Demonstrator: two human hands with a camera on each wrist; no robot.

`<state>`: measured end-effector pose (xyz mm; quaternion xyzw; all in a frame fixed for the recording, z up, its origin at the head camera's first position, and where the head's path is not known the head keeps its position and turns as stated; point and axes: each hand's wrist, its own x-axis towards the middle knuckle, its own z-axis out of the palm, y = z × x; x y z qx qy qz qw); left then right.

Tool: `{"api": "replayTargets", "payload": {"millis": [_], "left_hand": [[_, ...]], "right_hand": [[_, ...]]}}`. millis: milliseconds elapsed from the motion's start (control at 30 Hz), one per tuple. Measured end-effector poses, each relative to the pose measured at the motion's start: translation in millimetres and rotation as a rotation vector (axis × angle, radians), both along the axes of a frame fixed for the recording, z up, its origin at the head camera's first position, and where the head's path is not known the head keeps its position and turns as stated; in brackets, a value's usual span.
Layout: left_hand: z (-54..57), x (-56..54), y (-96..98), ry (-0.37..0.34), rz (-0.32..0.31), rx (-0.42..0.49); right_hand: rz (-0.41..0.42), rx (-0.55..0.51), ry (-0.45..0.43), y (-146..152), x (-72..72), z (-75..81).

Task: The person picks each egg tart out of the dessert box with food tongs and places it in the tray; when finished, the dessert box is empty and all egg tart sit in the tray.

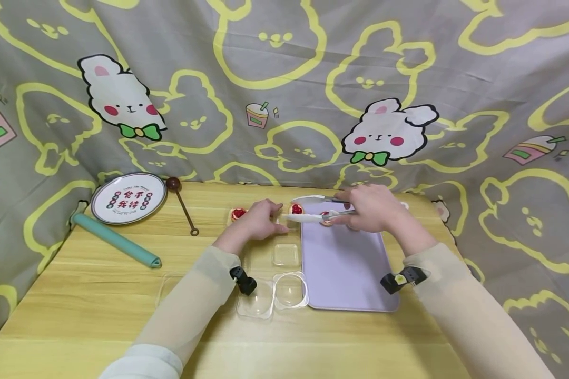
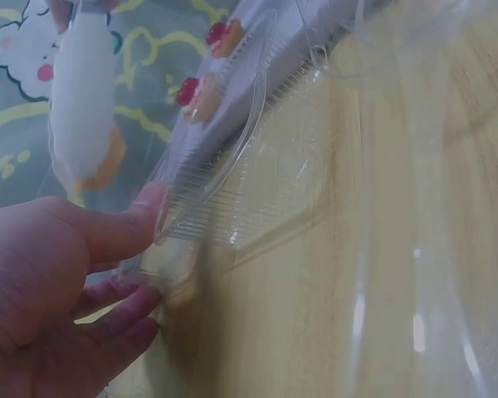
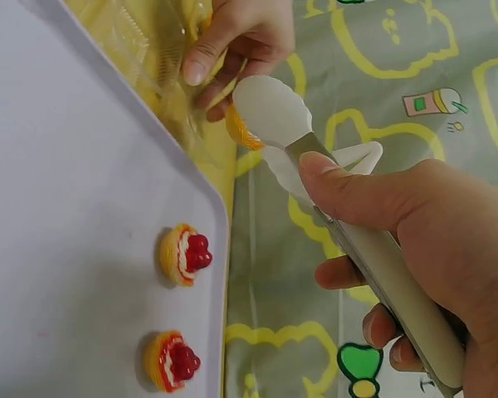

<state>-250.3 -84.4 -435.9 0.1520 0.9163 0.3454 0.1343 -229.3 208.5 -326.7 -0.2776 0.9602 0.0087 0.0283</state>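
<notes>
My right hand (image 1: 370,208) grips metal tongs (image 3: 373,265) with white tips. Between the tips is a small tart (image 1: 296,209) topped with red fruit, raised near the tray's far left corner. Thumb and fingers of my left hand (image 2: 75,274) pinch the edge of a clear plastic box (image 2: 257,141) with ridged sides, just left of the tray. On the lilac tray (image 1: 346,268), two more fruit tarts show in the right wrist view, one nearer tart (image 3: 171,361) and another tart (image 3: 181,255). Left of my left hand sits another tart (image 1: 238,214), partly covered by that hand.
Clear plastic containers (image 1: 290,290) stand along the tray's left side. Farther left lie a teal rolling pin (image 1: 118,241), a brown long-handled stick with a ball end (image 1: 173,183) and a white plate (image 1: 129,199) with red lettering. A patterned curtain (image 1: 284,79) closes off the back.
</notes>
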Motion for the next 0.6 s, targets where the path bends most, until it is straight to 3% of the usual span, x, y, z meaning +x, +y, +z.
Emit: {"api": "replayTargets", "payload": {"millis": [200,600], "left_hand": [[2.2,1.4,-0.4,-0.005,0.000,-0.013],[3.0,0.7,-0.8,-0.009,-0.001,-0.009]], "right_hand": [[0.014,-0.019,0.029,22.5,11.6,3.2],[0.019,-0.026,0.031,56.8,35.4,-6.1]]}}
